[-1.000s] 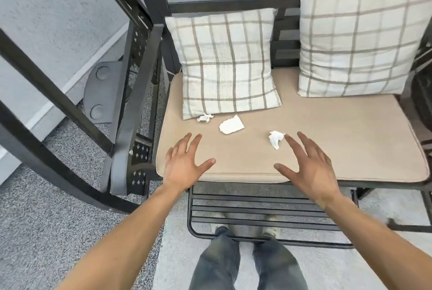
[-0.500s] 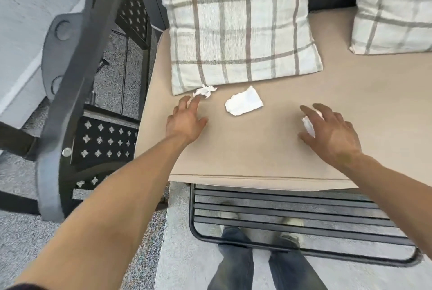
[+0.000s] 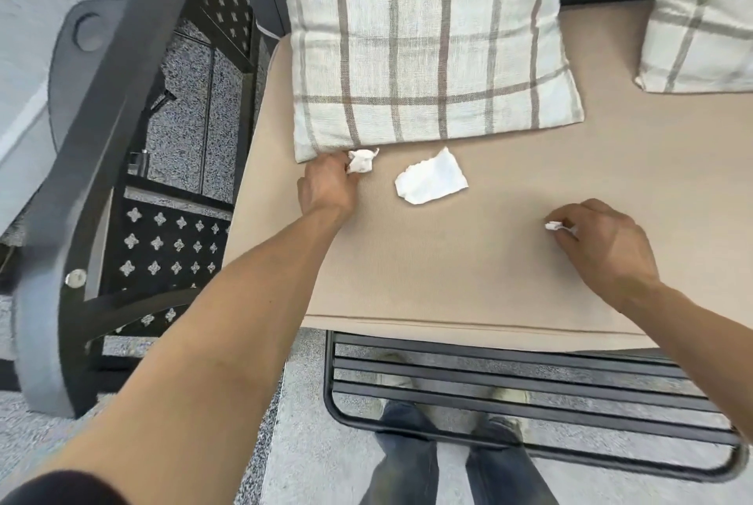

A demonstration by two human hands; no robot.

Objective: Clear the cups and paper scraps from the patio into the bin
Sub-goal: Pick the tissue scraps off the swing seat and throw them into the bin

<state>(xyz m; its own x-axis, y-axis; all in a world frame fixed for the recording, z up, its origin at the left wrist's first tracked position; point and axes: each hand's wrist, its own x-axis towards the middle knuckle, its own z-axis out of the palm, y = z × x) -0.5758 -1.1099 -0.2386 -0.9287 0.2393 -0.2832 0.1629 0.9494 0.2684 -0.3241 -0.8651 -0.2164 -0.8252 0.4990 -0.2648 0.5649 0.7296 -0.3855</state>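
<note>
Paper scraps are spread over the tan seat cushion (image 3: 468,272) of a black metal bench. Nearest the front edge, toward the right, a small crumpled scrap (image 3: 553,225) is pinched in the curled fingers of the right hand (image 3: 605,246), and only its white tip is left showing at the fingertips. Farther back and nearer the middle, a larger flat scrap (image 3: 431,178) is left lying loose on the cushion, touched by neither hand. Behind it and to the left, a crumpled scrap (image 3: 360,161) is gripped by the closed fingers of the left hand (image 3: 328,184), right at the lower corner of a plaid pillow (image 3: 423,40); whether the scrap is lifted clear of the cushion cannot be told. A second plaid pillow (image 3: 705,11) is propped at the far right, well apart from the hands. To the left, the bench's dark armrest frame (image 3: 102,146) is seen, with a panel of star-shaped cutouts beneath it. Below the seat, a slatted footrest (image 3: 509,390) is seen, with the person's legs behind it.
</note>
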